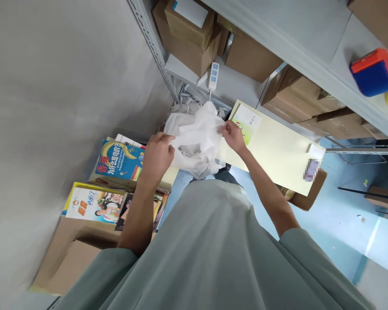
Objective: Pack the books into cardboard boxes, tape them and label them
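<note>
A crumpled white plastic bag [197,140] hangs in front of my body, held between both hands. My left hand [157,155] is closed on the bag's left edge. My right hand [233,135] pinches its right edge, fingers pressed together. Behind the bag lies a large pale yellow sheet [278,157] with a small printed picture near my right hand. Below my left hand, colourful books [121,160] are stacked, one with a blue cover, another with a yellow and white cover [93,204].
Grey metal shelving [297,47] holds several cardboard boxes [189,36] and a white power strip [214,75]. A red and blue object [377,71] sits on a shelf at right. More white bags [184,103] lie under the shelf. An open cardboard box [74,254] stands at lower left. Blue floor [339,215] at right.
</note>
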Action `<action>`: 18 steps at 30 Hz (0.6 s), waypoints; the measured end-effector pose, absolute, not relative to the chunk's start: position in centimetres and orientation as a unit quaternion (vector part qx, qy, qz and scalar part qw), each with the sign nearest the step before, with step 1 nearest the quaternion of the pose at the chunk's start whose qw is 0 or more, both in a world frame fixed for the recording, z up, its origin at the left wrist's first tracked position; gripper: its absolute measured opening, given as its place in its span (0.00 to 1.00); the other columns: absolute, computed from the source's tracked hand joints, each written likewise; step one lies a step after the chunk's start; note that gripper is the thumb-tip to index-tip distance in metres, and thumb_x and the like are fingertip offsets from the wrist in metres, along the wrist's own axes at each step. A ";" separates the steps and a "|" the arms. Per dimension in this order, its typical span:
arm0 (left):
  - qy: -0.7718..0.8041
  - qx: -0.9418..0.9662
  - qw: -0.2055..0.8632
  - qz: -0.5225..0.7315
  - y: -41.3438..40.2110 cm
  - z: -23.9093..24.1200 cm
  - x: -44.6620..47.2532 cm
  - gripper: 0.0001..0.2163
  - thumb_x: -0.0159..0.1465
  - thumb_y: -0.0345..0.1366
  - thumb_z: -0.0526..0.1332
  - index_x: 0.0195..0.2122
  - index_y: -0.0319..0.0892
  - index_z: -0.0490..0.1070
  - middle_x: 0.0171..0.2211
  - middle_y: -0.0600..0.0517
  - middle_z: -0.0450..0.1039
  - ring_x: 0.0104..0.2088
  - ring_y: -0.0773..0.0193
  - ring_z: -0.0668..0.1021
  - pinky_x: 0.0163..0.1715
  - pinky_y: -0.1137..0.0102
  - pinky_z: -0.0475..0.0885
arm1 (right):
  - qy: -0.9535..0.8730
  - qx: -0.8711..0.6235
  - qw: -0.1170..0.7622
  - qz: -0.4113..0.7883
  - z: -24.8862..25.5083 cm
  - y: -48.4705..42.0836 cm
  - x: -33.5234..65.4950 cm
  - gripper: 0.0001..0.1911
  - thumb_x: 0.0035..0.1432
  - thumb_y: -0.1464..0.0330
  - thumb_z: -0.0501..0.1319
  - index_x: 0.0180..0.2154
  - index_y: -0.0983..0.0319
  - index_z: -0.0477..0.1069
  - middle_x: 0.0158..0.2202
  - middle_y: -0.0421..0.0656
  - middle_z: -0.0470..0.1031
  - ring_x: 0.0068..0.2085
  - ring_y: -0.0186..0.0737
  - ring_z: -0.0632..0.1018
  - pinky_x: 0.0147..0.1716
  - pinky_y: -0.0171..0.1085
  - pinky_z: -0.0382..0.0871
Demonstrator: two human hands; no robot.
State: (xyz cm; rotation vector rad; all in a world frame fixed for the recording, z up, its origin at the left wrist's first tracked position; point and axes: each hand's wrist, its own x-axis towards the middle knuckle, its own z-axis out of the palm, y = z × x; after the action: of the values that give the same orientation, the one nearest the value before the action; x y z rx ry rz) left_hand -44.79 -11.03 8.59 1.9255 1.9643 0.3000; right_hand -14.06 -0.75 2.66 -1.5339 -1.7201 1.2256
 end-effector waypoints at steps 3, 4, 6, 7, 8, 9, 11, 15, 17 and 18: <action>0.673 0.703 0.220 0.064 -10.3 6.2 -43.8 0.22 0.66 0.23 0.56 0.57 0.42 0.81 0.53 0.39 0.83 0.56 0.41 0.83 0.59 0.51 0.78 | -0.630 -0.550 0.293 0.464 5.4 -0.5 -12.5 0.22 0.71 0.43 0.62 0.40 0.54 0.67 0.37 0.43 0.84 0.40 0.44 0.85 0.46 0.44 0.81; 0.663 0.708 0.239 0.036 -10.1 5.4 -43.6 0.22 0.65 0.23 0.57 0.58 0.41 0.81 0.51 0.38 0.84 0.55 0.41 0.84 0.58 0.51 0.78 | -0.635 -0.546 0.293 0.462 6.2 -0.6 -12.2 0.22 0.71 0.44 0.62 0.41 0.54 0.67 0.37 0.42 0.83 0.39 0.43 0.85 0.46 0.43 0.81; 0.646 0.712 0.275 -0.016 -9.6 4.0 -43.2 0.22 0.64 0.25 0.61 0.59 0.40 0.79 0.48 0.37 0.85 0.54 0.38 0.84 0.57 0.50 0.79 | -0.654 -0.538 0.282 0.452 7.6 -0.9 -11.7 0.19 0.71 0.46 0.62 0.42 0.55 0.69 0.35 0.40 0.80 0.38 0.42 0.85 0.44 0.41 0.80; 0.642 0.713 0.282 -0.021 -9.3 3.7 -43.0 0.24 0.64 0.27 0.64 0.62 0.39 0.77 0.49 0.36 0.85 0.55 0.37 0.84 0.57 0.50 0.79 | -0.667 -0.532 0.273 0.445 8.2 -1.2 -11.5 0.18 0.71 0.48 0.62 0.42 0.55 0.70 0.34 0.40 0.80 0.37 0.42 0.84 0.43 0.41 0.79; 0.640 0.715 0.281 -0.006 -9.0 3.7 -42.7 0.27 0.65 0.30 0.66 0.66 0.38 0.74 0.53 0.34 0.84 0.58 0.35 0.83 0.59 0.48 0.79 | -0.680 -0.526 0.262 0.438 8.7 -1.4 -11.4 0.17 0.71 0.49 0.62 0.42 0.56 0.71 0.33 0.40 0.79 0.37 0.43 0.84 0.42 0.41 0.79; 0.640 0.718 0.273 0.030 -8.5 3.9 -42.3 0.31 0.66 0.33 0.68 0.70 0.37 0.69 0.60 0.31 0.81 0.64 0.33 0.80 0.62 0.47 0.77 | -0.693 -0.520 0.249 0.432 9.2 -1.7 -11.2 0.16 0.70 0.51 0.63 0.42 0.56 0.73 0.33 0.40 0.79 0.36 0.43 0.83 0.42 0.42 0.78; 0.628 0.726 0.249 0.130 -7.3 5.1 -41.3 0.39 0.69 0.40 0.70 0.78 0.38 0.58 0.75 0.30 0.66 0.76 0.33 0.68 0.71 0.43 0.71 | -0.717 -0.507 0.225 0.422 10.1 -2.3 -11.1 0.14 0.69 0.53 0.63 0.42 0.56 0.75 0.34 0.40 0.80 0.36 0.43 0.82 0.43 0.42 0.77; 0.574 0.750 0.227 0.237 -4.0 8.0 -38.9 0.31 0.71 0.41 0.70 0.73 0.46 0.66 0.83 0.44 0.50 0.85 0.39 0.43 0.80 0.35 0.50 | -0.747 -0.483 0.200 0.412 11.9 -3.1 -11.3 0.14 0.70 0.54 0.62 0.41 0.56 0.77 0.36 0.41 0.81 0.36 0.42 0.80 0.43 0.42 0.76; 0.561 0.763 0.216 0.237 -2.4 8.7 -38.2 0.15 0.71 0.38 0.71 0.58 0.46 0.78 0.83 0.47 0.53 0.85 0.39 0.43 0.81 0.31 0.42 | -0.746 -0.482 0.212 0.407 12.8 -3.1 -11.3 0.17 0.72 0.51 0.61 0.42 0.57 0.78 0.35 0.41 0.81 0.35 0.41 0.78 0.43 0.41 0.75; 0.559 0.767 0.209 0.237 -1.7 8.8 -38.1 0.08 0.70 0.37 0.72 0.49 0.46 0.80 0.82 0.48 0.55 0.84 0.38 0.46 0.81 0.31 0.40 | -0.742 -0.488 0.223 0.403 13.1 -3.0 -11.2 0.19 0.73 0.49 0.61 0.43 0.57 0.79 0.34 0.41 0.80 0.35 0.41 0.77 0.42 0.41 0.74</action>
State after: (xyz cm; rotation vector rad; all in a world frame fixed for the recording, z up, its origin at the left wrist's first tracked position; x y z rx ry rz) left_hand -38.10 -1.68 8.78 2.1328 1.5555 0.6601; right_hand -11.18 -3.03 13.15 -1.3469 -2.0477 1.1130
